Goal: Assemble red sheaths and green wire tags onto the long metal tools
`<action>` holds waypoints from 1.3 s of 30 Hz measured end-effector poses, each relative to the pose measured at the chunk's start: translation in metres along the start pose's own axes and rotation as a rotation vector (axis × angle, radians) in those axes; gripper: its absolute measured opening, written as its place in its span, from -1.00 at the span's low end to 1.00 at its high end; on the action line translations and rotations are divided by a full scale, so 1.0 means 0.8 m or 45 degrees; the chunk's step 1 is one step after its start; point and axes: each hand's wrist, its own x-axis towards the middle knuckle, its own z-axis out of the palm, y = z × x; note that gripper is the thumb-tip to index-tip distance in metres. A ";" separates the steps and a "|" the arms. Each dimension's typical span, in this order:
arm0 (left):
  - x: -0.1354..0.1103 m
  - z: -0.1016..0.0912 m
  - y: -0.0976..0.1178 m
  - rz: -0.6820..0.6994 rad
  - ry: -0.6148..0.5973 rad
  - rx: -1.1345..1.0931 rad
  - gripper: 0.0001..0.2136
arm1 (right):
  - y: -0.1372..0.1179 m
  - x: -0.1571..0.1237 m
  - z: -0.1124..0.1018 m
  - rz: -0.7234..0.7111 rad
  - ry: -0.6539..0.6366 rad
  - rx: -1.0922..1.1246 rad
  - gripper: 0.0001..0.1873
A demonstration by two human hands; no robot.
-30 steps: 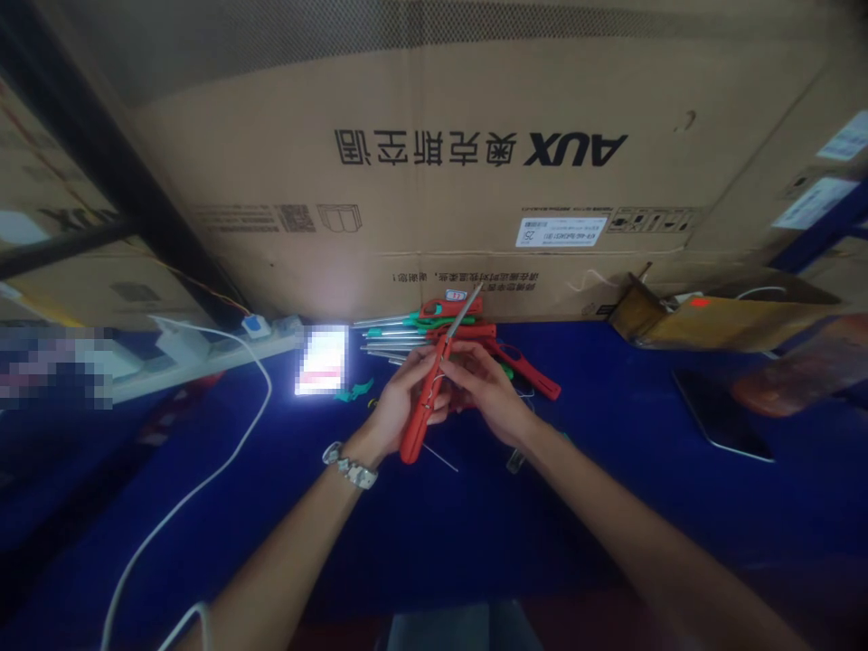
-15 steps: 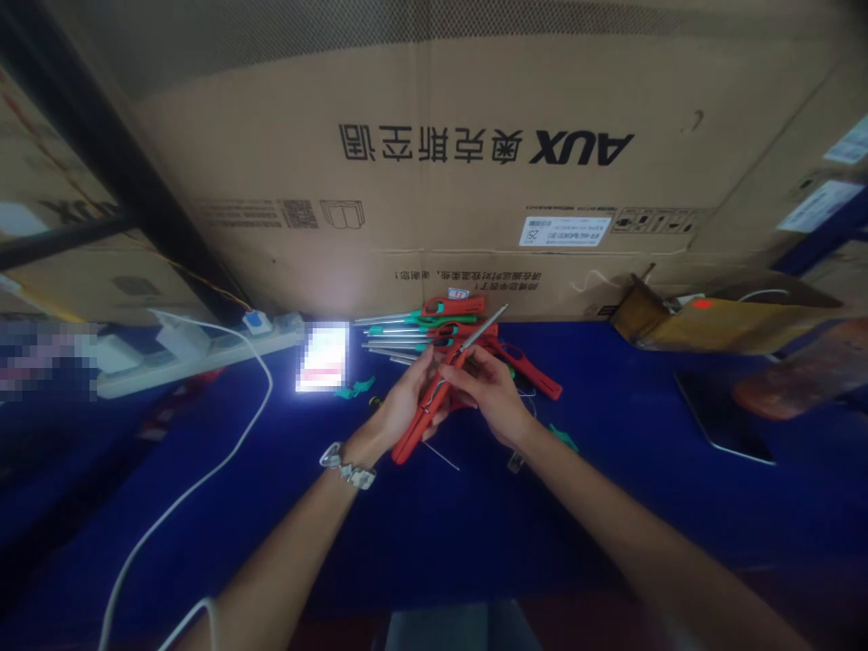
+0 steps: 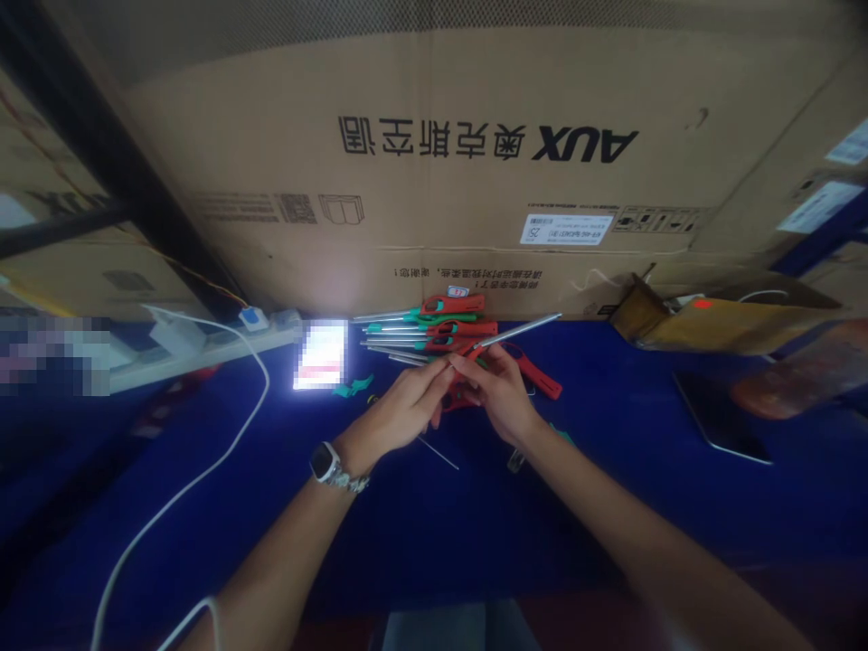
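Both hands meet over a blue table (image 3: 420, 533). My left hand (image 3: 407, 409), with a wristwatch (image 3: 327, 466) on its wrist, and my right hand (image 3: 498, 391) are closed together on a red long-nozzle lighter (image 3: 498, 340). Its metal tube points up and to the right, and the hands cover most of its red body. Just behind the hands lies a pile of red and green lighters (image 3: 434, 327) with metal tubes pointing left.
A large cardboard box (image 3: 434, 172) stands along the table's back edge. A lit phone (image 3: 320, 356), a white power strip (image 3: 196, 348) with a white cable (image 3: 203, 470), a small green part (image 3: 353, 389) and a thin wire (image 3: 438, 454) lie left and centre. A dark tablet (image 3: 722, 418) lies right.
The held lighter has swung from nearly upright to lying almost flat, tube pointing right. My left hand has rolled over it, hiding the red handle.
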 end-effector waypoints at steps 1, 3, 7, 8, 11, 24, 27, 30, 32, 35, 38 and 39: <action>0.000 -0.001 0.000 0.011 0.001 -0.013 -0.72 | 0.000 0.000 0.000 -0.006 -0.003 -0.004 -0.64; 0.000 -0.003 -0.001 0.031 0.009 -0.018 -0.73 | 0.000 -0.001 -0.001 -0.004 -0.011 -0.009 -0.65; 0.002 -0.005 -0.001 0.057 0.039 0.079 -0.75 | -0.001 0.000 -0.003 0.034 -0.017 -0.028 -0.59; 0.003 -0.005 0.000 0.066 0.044 0.120 -0.75 | -0.001 0.001 -0.005 0.053 -0.012 -0.037 -0.58; 0.003 -0.004 0.007 0.123 0.054 0.250 -0.73 | -0.002 0.005 -0.009 0.096 -0.043 -0.026 -0.55; -0.002 0.004 0.011 0.190 -0.027 0.876 -0.68 | 0.000 0.004 -0.008 0.037 -0.118 0.074 -0.68; -0.002 0.008 0.013 0.121 0.028 0.981 -0.70 | 0.000 0.003 -0.007 0.041 -0.103 0.121 -0.70; -0.003 0.009 0.016 0.095 0.039 0.982 -0.67 | -0.001 0.003 -0.007 0.044 -0.081 0.160 -0.71; -0.002 0.008 0.017 0.133 0.029 0.885 -0.66 | -0.002 0.002 -0.007 0.038 -0.071 0.162 -0.71; -0.002 0.005 0.015 0.160 0.034 0.773 -0.65 | -0.002 0.003 -0.006 0.032 -0.060 0.149 -0.74; -0.001 0.004 0.014 0.199 0.049 0.704 -0.65 | -0.002 0.003 -0.004 0.035 -0.050 0.160 -0.76; -0.001 0.004 0.014 0.210 0.049 0.676 -0.65 | -0.003 0.003 -0.004 0.036 -0.043 0.164 -0.76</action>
